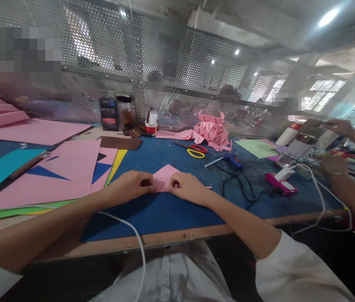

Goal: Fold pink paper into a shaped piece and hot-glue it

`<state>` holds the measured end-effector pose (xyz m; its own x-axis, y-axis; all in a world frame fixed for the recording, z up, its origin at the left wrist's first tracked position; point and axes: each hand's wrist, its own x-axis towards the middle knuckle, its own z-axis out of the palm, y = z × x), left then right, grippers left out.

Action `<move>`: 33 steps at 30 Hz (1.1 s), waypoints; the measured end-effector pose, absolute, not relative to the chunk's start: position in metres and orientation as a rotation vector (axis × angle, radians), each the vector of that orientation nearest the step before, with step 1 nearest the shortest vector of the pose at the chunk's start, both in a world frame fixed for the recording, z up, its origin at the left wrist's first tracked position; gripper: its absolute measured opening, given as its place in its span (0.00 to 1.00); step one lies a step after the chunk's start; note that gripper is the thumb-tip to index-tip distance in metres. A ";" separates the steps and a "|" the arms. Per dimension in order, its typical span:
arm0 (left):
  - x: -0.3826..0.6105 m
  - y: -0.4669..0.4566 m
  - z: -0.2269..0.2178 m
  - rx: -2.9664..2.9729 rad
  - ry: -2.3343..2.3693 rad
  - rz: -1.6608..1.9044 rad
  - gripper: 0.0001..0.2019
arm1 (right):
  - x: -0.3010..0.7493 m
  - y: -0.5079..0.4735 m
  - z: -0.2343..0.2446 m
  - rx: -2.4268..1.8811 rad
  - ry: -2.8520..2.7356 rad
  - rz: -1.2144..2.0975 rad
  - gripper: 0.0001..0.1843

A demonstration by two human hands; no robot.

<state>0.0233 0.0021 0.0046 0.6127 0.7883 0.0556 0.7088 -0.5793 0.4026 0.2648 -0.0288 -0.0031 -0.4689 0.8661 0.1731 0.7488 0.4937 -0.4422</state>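
Observation:
A small piece of pink paper (167, 173) lies on the blue table surface in front of me, one corner pointing away. My left hand (133, 184) pinches its left side near the front edge, fingers curled. On the other side, my right hand (185, 187) has its fingers closed on the paper's right part, thumb close to the front edge. The paper's near edge looks folded, though the fingers partly cover it. Beyond the hands lie scissors (197, 151) with red and yellow handles and a blue glue gun (234, 161).
Pink sheets (67, 167) and coloured card cover the left side. A pile of dotted pink paper pieces (210, 130) sits at the back near a red-and-white cup (151, 126). A magenta device (281, 184) with cables lies right. A co-worker's hands (336, 163) are far right.

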 end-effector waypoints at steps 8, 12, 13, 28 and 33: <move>0.024 -0.001 0.003 2.518 1.141 0.390 0.11 | 0.270 -0.027 -0.002 -1.361 -2.381 0.417 0.14; 0.023 0.001 0.001 2.545 1.109 0.393 0.10 | 0.274 -0.026 -0.001 -1.392 -2.404 0.411 0.14; 0.023 0.001 0.000 2.548 1.098 0.393 0.10 | 0.275 -0.026 -0.001 -1.400 -2.406 0.411 0.14; 0.023 0.000 -0.007 2.759 0.727 0.474 0.13 | 0.284 -0.027 0.004 -1.473 -2.401 0.392 0.09; 0.022 0.000 -0.007 2.791 0.694 0.481 0.14 | 0.288 -0.026 0.004 -1.488 -2.420 0.399 0.11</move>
<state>0.0220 0.0003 -0.0069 0.8343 0.4868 0.2588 0.4132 -0.8628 0.2912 0.2876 -0.0259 0.0039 -0.4349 0.8963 0.0859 0.8214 0.4341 -0.3699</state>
